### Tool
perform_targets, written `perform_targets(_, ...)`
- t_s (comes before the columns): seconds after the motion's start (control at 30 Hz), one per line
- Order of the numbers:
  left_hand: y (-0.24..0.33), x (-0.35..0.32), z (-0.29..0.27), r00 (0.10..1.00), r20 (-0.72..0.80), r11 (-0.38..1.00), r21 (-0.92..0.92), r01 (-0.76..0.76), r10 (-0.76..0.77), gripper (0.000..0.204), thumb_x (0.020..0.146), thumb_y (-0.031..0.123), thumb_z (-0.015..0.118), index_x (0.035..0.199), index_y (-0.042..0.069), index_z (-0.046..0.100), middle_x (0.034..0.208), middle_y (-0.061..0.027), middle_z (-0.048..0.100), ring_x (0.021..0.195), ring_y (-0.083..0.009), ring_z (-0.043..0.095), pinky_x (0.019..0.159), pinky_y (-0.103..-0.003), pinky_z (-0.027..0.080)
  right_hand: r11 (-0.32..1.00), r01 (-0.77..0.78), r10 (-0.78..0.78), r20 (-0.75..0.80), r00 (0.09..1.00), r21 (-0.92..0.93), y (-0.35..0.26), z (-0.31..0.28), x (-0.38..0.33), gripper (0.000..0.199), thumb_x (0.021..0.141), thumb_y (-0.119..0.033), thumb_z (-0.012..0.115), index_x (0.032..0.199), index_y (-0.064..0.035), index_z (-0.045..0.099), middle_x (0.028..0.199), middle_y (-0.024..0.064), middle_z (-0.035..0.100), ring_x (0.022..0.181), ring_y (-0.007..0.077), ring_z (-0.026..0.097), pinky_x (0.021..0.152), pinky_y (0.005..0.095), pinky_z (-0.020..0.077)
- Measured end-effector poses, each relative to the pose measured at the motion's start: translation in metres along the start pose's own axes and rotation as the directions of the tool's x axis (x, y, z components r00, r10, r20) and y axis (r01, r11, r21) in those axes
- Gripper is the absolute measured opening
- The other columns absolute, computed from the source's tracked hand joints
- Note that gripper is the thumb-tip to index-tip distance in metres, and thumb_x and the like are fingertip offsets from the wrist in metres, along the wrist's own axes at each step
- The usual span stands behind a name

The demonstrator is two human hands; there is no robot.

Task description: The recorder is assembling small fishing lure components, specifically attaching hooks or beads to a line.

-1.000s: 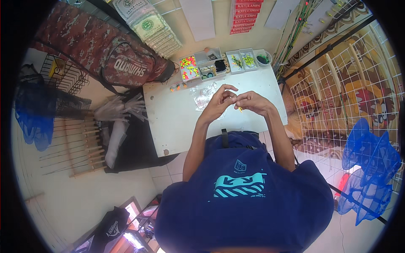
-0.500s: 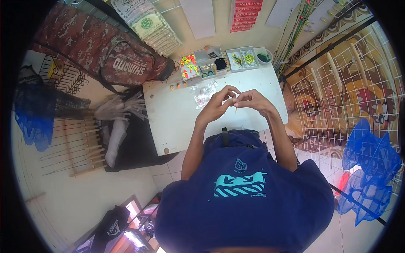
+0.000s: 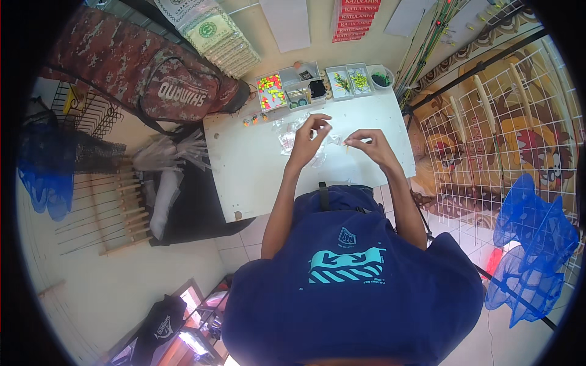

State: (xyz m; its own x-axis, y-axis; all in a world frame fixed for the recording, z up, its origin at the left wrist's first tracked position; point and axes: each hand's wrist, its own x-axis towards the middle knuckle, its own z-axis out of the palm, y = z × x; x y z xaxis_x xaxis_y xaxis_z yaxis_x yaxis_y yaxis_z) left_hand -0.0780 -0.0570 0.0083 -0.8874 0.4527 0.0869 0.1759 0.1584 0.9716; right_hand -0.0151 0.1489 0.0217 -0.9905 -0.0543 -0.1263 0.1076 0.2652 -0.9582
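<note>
Over the white table (image 3: 256,165), my right hand (image 3: 373,149) pinches a tiny yellow-orange piece (image 3: 347,146) between thumb and fingertips. It is too small for me to tell its kind. My left hand (image 3: 309,141) is raised a short way to the left of it, with thumb and index finger apart and nothing visible between them. Clear plastic bags (image 3: 287,141) lie on the table under and beside my left hand. A few small orange-and-dark pieces (image 3: 255,119) stand on the table further left.
At the table's back are a tray of red and yellow small pieces (image 3: 271,90), a divided box with black pieces (image 3: 317,89), boxes of green pieces (image 3: 359,81) and a bowl (image 3: 383,79). A camouflage bag (image 3: 177,88) leans at left; wire grid (image 3: 482,128) at right.
My hands, together before, have come apart. The left has moved up and left with its fingers loosened; the right has shifted slightly right, still pinching the small piece.
</note>
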Motion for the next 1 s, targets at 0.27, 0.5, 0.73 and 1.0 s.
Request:
perform_targets(0.27, -0.103, 0.003, 0.029, 0.985, -0.162, 0.969, 0.225, 0.096, -0.060, 0.027, 0.080, 0.014, 0.073, 0.105, 0.010, 0.064, 0.088, -0.0065, 0.065, 0.082, -0.0203, 0.059, 0.074, -0.034, 0.046, 0.991, -0.131, 0.123, -0.244, 0.962, -0.014, 0.038, -0.024, -0.014, 0.018, 0.078, -0.016, 0.077, 0.083, 0.0008, 0.073, 0.077, 0.0080, 0.071, 0.073, 0.0115, 0.064, 0.072, 0.0254, 0.0480)
perform_targets(0.5, -0.128, 0.015, 0.060, 0.977, 0.183, 0.749, 0.631, -0.199, 0.106, 0.055, 0.062, 0.018, 0.083, 0.113, 0.016, 0.063, 0.112, -0.0071, 0.057, 0.104, -0.0277, 0.052, 0.089, -0.041, 0.043, 0.974, -0.226, 0.212, -0.352, 0.912, 0.001, 0.043, -0.029, -0.027, 0.018, 0.076, -0.017, 0.078, 0.083, -0.0008, 0.073, 0.076, 0.0067, 0.070, 0.071, 0.0103, 0.063, 0.065, 0.0260, 0.0452)
perform_targets(0.73, -0.158, 0.026, 0.061, 0.951, 0.311, 0.761, 0.617, -0.200, -0.002, 0.054, 0.065, 0.022, 0.082, 0.114, 0.013, 0.064, 0.113, -0.0084, 0.056, 0.106, -0.0278, 0.052, 0.088, -0.040, 0.045, 0.951, -0.225, 0.286, -0.322, 0.903, 0.213, 0.037, -0.031, -0.026, 0.017, 0.081, -0.016, 0.075, 0.085, 0.0000, 0.070, 0.078, 0.0029, 0.067, 0.074, 0.0073, 0.058, 0.068, 0.0220, 0.0421)
perform_targets(1.0, -0.152, 0.014, 0.055, 0.950, 0.278, 0.786, 0.553, -0.277, 0.140, 0.050, 0.072, 0.022, 0.077, 0.118, 0.010, 0.062, 0.109, -0.0082, 0.054, 0.105, -0.0266, 0.052, 0.092, -0.039, 0.045, 0.900, -0.226, 0.336, -0.262, 0.905, 0.373, 0.031, -0.032, -0.020, 0.013, 0.084, -0.011, 0.072, 0.088, 0.0003, 0.068, 0.078, 0.0007, 0.065, 0.073, 0.0058, 0.056, 0.069, 0.0197, 0.0417)
